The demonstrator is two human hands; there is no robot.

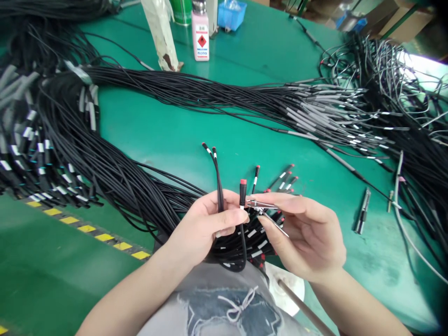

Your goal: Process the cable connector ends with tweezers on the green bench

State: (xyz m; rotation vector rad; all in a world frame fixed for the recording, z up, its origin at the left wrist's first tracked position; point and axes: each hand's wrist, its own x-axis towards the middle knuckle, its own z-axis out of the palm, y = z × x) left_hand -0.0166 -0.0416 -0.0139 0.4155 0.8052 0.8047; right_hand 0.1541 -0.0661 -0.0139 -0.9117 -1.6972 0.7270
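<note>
My left hand [213, 217] is closed around black cables [219, 186], and its thumb pinches one upright cable connector [242, 192] with a red tip and a white label band. Two more red-ended cable heads stick up past its fingers. In my right hand [308, 233] is a small metal tool [268, 205] with two thin arms, probably snips, held between thumb and fingertips. The tool's tip is right beside the connector; whether they touch I cannot tell. Below and behind both hands lie several more red-tipped cables [257, 235] with white labels.
A thick bundle of black cables [189, 88] crosses the green table [175, 133], with more heaped at left and right. At the back stand a pink bottle [200, 37], a wrapped post [159, 35] and a blue bin [231, 16]. A utility knife [362, 212] lies at right.
</note>
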